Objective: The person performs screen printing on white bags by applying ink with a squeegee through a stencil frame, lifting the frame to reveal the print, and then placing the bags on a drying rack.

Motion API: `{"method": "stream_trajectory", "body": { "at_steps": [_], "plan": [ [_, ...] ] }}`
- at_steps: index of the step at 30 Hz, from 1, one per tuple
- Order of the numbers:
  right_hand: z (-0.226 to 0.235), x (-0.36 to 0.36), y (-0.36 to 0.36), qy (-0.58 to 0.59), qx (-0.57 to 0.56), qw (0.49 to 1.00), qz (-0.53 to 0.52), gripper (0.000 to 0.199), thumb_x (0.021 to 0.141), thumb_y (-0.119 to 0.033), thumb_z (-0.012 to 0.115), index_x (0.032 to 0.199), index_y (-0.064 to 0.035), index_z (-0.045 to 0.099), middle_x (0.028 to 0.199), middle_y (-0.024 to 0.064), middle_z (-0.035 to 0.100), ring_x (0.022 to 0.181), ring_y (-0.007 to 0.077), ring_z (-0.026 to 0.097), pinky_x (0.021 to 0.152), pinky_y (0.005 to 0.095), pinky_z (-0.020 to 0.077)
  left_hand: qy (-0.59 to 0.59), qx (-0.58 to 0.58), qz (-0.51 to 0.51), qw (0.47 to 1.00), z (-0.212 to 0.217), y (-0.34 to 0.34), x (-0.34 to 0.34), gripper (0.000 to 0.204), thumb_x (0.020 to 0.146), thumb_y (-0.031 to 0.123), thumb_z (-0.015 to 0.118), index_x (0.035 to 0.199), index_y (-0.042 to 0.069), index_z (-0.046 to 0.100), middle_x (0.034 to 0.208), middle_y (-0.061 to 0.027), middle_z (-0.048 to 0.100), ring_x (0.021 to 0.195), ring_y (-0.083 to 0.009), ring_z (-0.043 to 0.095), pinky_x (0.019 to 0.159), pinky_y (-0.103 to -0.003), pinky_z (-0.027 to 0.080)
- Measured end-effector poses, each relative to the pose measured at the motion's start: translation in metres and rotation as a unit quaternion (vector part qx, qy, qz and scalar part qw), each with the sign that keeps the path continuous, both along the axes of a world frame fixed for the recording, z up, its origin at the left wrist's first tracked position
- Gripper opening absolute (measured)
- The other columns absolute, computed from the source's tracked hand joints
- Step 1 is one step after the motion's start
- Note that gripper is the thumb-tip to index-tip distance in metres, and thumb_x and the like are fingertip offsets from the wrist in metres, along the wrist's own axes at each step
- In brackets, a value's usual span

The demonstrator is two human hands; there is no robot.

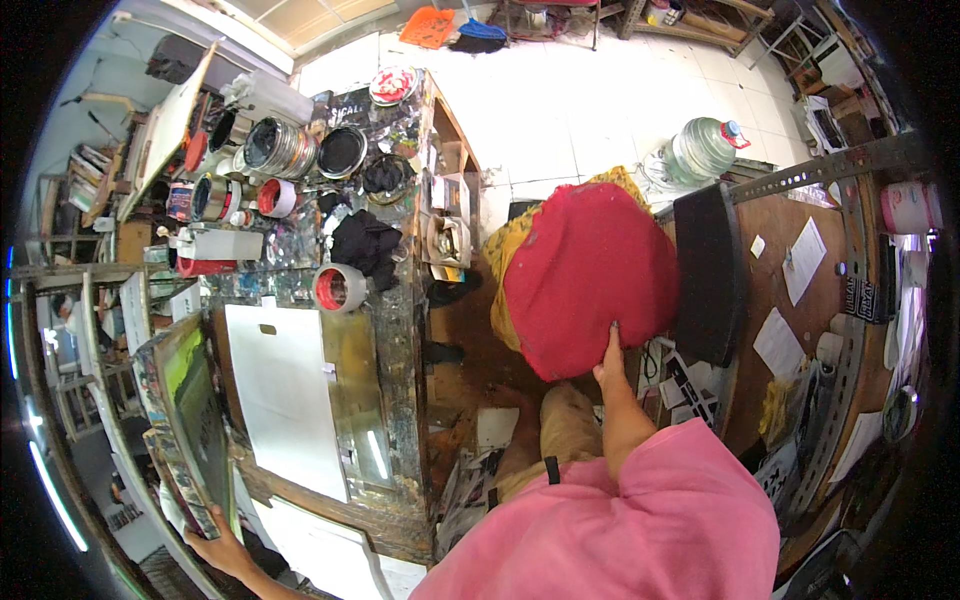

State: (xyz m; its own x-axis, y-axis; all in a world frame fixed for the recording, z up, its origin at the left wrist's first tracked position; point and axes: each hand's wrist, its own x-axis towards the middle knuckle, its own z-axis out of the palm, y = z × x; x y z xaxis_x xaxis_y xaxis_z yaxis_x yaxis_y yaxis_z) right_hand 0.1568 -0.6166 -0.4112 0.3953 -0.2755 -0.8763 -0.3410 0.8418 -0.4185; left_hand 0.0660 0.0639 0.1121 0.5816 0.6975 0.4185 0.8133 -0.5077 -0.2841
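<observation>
Right hand (609,354) at near rim of red cloth-covered cushion (592,275), which spreads ahead of the grip; finger closure hidden, cannot tell. Left hand (224,546) pinches lower edge of screen frame (203,425), thumb one side, fingers other; frame rises beyond. Judged: cushion soft, light, rim hold; frame stiff, mesh fragile, edges only.

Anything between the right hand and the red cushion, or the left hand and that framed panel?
Nothing visible: the right hand is on the near edge of the red cushion; the left hand is at the lower end of the framed panel.
</observation>
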Motion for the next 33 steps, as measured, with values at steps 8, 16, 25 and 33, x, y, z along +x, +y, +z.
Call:
{"method": "stream_trajectory", "body": {
  "at_steps": [8, 16, 25, 33],
  "plan": [
    [0.020, -0.072, 0.043, 0.038, 0.071, 0.996, -0.033, 0.111, 0.095, -0.068, 0.071, 0.172, -0.0099, 0.014, 0.174, 0.0145, 0.031, 0.157, 0.0340, 0.035, 0.130, 0.0550, 0.0321, -0.015, 0.032, -0.074, 0.997, 0.005, 0.009, -0.001, 0.111, 0.090, 0.077, 0.071, 0.152, -0.012, 0.046, 0.146, -0.0343, 0.057, 0.135, -0.0495, 0.056, 0.110, -0.054, 0.048],
    [0.021, -0.080, 0.058, 0.023, 0.027, 0.997, -0.072, 0.106, 0.096, -0.068, 0.069, 0.170, -0.0074, 0.023, 0.171, 0.0149, 0.037, 0.155, 0.0359, 0.040, 0.129, 0.0574, 0.0337, -0.031, 0.010, -0.097, 0.995, 0.013, 0.013, 0.003, 0.105, 0.089, 0.076, 0.071, 0.147, -0.009, 0.052, 0.140, -0.0316, 0.061, 0.131, -0.0475, 0.057, 0.107, -0.053, 0.048],
    [0.051, -0.138, 0.067, 0.077, 0.003, 0.997, -0.004, 0.109, 0.095, -0.071, 0.067, 0.171, -0.0094, 0.020, 0.171, 0.0145, 0.037, 0.154, 0.0363, 0.040, 0.128, 0.0572, 0.0353, -0.030, -0.018, -0.097, 0.995, 0.025, 0.000, 0.005, 0.105, 0.088, 0.073, 0.074, 0.146, -0.012, 0.053, 0.139, -0.0331, 0.062, 0.130, -0.0478, 0.059, 0.109, -0.051, 0.047],
    [0.023, -0.154, 0.059, 0.020, 0.001, 1.000, -0.013, 0.109, 0.095, -0.074, 0.065, 0.169, -0.0053, 0.025, 0.171, 0.0147, 0.037, 0.154, 0.0387, 0.041, 0.128, 0.0587, 0.0332, -0.040, -0.009, -0.104, 0.994, 0.021, 0.007, 0.004, 0.106, 0.086, 0.079, 0.072, 0.145, -0.009, 0.055, 0.140, -0.0328, 0.061, 0.132, -0.0476, 0.058, 0.108, -0.053, 0.048]
  ]
}}
